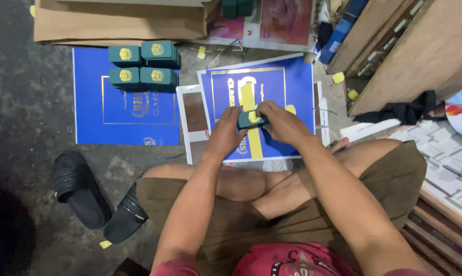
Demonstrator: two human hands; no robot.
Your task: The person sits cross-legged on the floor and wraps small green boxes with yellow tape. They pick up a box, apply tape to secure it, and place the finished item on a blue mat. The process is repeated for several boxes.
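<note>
Two bare hands meet over the crossed legs of a person seated on the floor, and between them sits a small teal box [251,118] with a gold emblem on its face. The left hand [224,134] grips the box from its near left side, fingers curled around it, while the right hand [282,122] closes over its right end and top, so both hands grasp the same box. It is held just above a blue printed sheet [292,84] with gold lettering and a yellow strip [252,138] running down it. To the left lie two black slippers [95,197] on the dark floor. Farther off, four stacks of matching teal boxes [144,65] rest on a second blue sheet [123,117], with brown cardboard [118,21] beyond.
</note>
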